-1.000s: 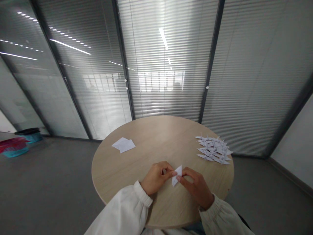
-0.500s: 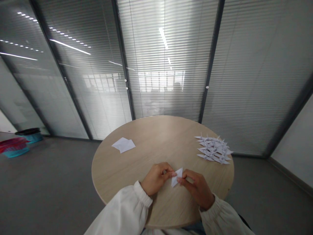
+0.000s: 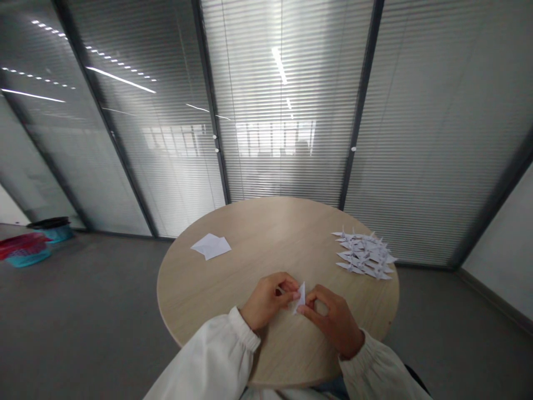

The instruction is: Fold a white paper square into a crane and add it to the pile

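Observation:
Between my two hands is a small folded piece of white paper (image 3: 301, 296), narrow and pointed at its top and bottom. My left hand (image 3: 270, 299) pinches its left side between thumb and fingers. From the other side, my right hand (image 3: 331, 314) grips the paper near its lower right edge, thumb and index finger curled toward each other. Both hands are just above the near part of the round wooden table (image 3: 266, 233). The fingertips hide part of the folds.
A pile of folded white paper pieces (image 3: 366, 255) with pointed ends, perhaps cranes, lies at the table's right. Flat white paper sheets (image 3: 211, 246) rest at the left. Glass panels with blinds (image 3: 287, 166) stand behind the table. Two blue bins (image 3: 29, 257) are on the floor far left.
The paper has gone from a wider diamond shape to a narrower one, folded or turned between my fingers. My right thumb has shifted slightly left and down; the piles are unchanged.

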Motion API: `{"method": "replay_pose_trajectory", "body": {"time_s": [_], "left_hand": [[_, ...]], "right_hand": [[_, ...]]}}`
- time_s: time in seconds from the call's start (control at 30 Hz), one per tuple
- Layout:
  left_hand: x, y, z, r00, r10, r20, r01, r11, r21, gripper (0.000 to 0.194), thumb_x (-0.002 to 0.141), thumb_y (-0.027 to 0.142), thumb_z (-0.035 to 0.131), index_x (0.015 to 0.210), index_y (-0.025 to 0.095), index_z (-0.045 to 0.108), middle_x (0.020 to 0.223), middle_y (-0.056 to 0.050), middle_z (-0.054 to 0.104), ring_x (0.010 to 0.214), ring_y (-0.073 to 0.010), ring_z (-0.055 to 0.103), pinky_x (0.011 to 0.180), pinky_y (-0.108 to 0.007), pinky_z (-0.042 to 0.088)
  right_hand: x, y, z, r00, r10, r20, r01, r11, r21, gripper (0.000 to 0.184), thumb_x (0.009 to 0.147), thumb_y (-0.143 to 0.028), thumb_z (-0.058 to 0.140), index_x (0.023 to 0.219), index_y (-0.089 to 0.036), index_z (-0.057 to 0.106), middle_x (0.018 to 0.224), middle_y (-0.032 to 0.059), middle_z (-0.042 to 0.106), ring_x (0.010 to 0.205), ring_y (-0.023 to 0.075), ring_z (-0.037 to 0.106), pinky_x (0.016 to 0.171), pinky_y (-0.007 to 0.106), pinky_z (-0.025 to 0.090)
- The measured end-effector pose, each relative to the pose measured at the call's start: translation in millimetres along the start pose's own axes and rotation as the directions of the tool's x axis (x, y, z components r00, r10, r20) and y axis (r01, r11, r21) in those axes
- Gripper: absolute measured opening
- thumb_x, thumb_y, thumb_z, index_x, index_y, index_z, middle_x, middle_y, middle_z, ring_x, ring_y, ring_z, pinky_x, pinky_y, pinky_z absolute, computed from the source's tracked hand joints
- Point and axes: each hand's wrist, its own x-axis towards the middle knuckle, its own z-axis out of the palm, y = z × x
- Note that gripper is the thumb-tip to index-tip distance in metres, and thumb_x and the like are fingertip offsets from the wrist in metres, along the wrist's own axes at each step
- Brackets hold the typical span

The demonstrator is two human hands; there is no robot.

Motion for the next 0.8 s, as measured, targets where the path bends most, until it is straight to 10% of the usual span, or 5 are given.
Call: {"method": "replay_pose_trajectory", "body": {"time_s": [0.27, 0.8], "left_hand": [[-1.4, 5.7, 1.8, 0.987, 0.040, 0.155, -0.015, 0.987, -0.159, 0.028, 0.079, 0.027, 0.060, 0.103, 0.013, 0.064, 0.084, -0.007, 0.068, 0.073, -0.0153, 0.061, 0.069, -0.025, 0.047], [3.4, -3.3, -2.0, 1.000, 0.014, 0.017, -0.012, 0.993, -0.118, 0.033, 0.079, 0.043, 0.060, 0.080, 0.010, 0.064, 0.069, -0.003, 0.061, 0.064, -0.0124, 0.054, 0.061, -0.022, 0.042]], "right_hand": [[1.5, -0.9, -1.0, 0.999, -0.032, -0.002, 0.032, 0.995, 0.092, 0.009, 0.075, -0.021, 0.067, 0.073, -0.020, 0.058, 0.069, -0.0016, 0.059, 0.066, 0.0134, 0.056, 0.065, 0.024, 0.045], [0.3, 1.6, 0.6, 0.983, -0.184, -0.009, 0.184, 0.976, 0.118, 0.020, 0.081, -0.012, 0.054, 0.097, -0.022, 0.061, 0.080, 0.0019, 0.053, 0.074, 0.0149, 0.054, 0.071, 0.028, 0.048]]}}
